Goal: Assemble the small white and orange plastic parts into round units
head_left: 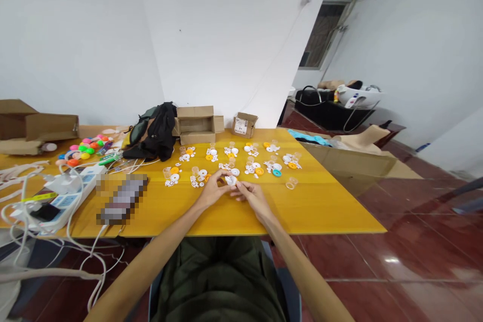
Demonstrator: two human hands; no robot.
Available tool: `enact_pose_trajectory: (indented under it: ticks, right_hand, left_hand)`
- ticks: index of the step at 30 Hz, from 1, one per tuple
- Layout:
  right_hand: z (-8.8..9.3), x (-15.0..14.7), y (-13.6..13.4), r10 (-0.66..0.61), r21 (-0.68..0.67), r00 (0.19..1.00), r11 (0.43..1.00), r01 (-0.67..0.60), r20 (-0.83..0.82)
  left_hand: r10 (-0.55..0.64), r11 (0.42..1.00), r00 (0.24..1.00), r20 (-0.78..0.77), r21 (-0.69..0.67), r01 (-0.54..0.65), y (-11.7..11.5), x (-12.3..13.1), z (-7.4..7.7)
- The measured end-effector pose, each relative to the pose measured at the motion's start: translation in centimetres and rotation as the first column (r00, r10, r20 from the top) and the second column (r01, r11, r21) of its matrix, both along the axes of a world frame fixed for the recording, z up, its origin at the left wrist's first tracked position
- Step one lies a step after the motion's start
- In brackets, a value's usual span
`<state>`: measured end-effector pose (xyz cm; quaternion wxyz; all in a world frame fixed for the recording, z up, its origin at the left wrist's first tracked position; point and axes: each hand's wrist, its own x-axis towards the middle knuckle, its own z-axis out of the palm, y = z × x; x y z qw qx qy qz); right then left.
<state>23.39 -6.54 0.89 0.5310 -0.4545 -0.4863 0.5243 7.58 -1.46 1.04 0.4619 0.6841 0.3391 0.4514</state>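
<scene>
I saw the left hand (212, 189) and right hand (254, 198), fingers pinching one white plastic piece (231, 180); clusters of loose parts (174, 177) lay beyond, apparently unjoined, across the tabletop (320, 206).

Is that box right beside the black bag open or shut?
Open. The cardboard box has its flaps spread outward, and its hollow inside shows.
</scene>
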Motion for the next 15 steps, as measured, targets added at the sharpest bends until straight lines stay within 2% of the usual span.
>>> enact_pose_trajectory:
  ticks: [6, 10, 15]
  right_hand:
    - [-0.1, 0.0, 0.0, -0.064, -0.01, 0.996, 0.998, 0.063, -0.065]
    - [-0.4, -0.5, 0.0, -0.132, -0.023, 0.975, 0.991, 0.13, -0.181]
    - [-1.3, -2.0, 0.1, -0.158, -0.037, 0.933, 0.987, 0.155, -0.322]
  left_hand:
    - [-0.015, 1.0, 0.999, 0.031, 0.005, 0.015, -0.1, 0.3, 0.0]
    - [-0.001, 1.0, 1.0, 0.032, 0.016, 0.0, -0.2, 0.4, 0.2]
    - [0.034, 0.999, 0.997, 0.071, 0.004, -0.034, -0.2, 0.2, 0.4]
